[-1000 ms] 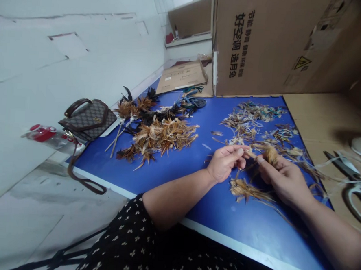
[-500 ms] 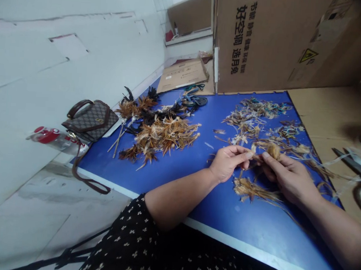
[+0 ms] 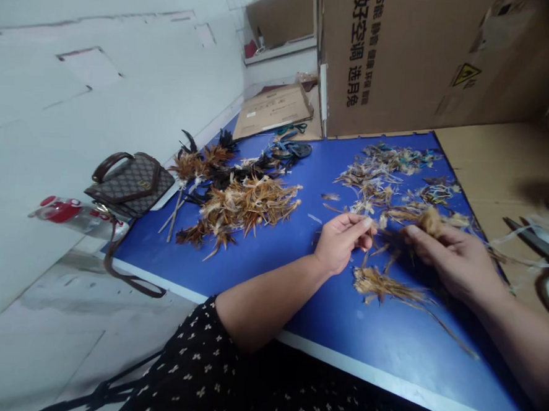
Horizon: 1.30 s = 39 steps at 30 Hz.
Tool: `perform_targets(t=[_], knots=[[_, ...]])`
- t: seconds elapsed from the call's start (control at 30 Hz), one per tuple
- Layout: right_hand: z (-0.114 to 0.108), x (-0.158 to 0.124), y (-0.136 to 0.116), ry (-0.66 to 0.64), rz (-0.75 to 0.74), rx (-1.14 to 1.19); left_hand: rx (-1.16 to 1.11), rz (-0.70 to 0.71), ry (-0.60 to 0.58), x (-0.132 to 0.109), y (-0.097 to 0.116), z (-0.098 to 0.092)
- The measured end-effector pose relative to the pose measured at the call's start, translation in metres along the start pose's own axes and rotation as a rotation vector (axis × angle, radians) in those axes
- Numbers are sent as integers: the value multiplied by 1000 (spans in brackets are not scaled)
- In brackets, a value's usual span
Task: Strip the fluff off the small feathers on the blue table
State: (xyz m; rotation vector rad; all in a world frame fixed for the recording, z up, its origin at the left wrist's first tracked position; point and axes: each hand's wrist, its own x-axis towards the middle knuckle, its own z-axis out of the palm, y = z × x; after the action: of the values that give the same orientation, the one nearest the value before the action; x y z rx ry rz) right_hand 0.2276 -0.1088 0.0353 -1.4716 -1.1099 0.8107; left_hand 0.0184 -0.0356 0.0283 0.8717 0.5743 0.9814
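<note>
My left hand (image 3: 342, 242) hovers over the blue table (image 3: 271, 255), its thumb and fingers pinched on a small feather piece. My right hand (image 3: 457, 261) is closed on a tan tuft of feathers (image 3: 430, 220) a hand's width to the right of it. Below and between both hands lies a small bunch of brown feathers (image 3: 381, 285). A large heap of orange-brown and black feathers (image 3: 237, 203) lies to the left of my left hand. Loose feather scraps (image 3: 388, 175) are scattered beyond the hands.
A big cardboard box (image 3: 427, 60) stands at the table's far side. A brown handbag (image 3: 127, 183) and a red-capped bottle (image 3: 76, 214) sit at the left edge. Scissors (image 3: 543, 256) and white cord lie on cardboard at the right.
My hands, which met over the tuft, have drawn apart: the right hand moved right with the tuft, the left stayed with a small piece pinched.
</note>
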Motion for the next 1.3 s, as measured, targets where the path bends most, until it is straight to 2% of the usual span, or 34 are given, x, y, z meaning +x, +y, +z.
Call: perform_targets(t=[0.1, 0.17, 0.27, 0.47, 0.63, 0.7, 0.87, 1.13, 1.3], knots=[[11, -7, -5, -189, -57, -60, 19, 1, -29, -4, -2, 3], [17, -12, -10, -245, -80, -65, 29, -8, -51, -5, -3, 4], [20, -14, -14, -220, -91, -59, 59, -16, -50, -5, -4, 3], [11, -12, -10, -100, -79, -52, 81, -19, -6, -4, -5, 3], [6, -10, -6, 51, -86, -84, 6, 24, 94, 1, -3, 1], [4, -9, -6, 85, -71, -97, -3, 24, 83, 2, -2, 0], [7, -10, -9, -7, -65, -56, 18, -35, -42, -3, -3, 2], [20, -13, -13, -179, -14, -25, -93, -54, -104, -4, -5, 7], [17, -13, -10, -230, 29, -1, -89, -26, -79, -3, -8, 6]])
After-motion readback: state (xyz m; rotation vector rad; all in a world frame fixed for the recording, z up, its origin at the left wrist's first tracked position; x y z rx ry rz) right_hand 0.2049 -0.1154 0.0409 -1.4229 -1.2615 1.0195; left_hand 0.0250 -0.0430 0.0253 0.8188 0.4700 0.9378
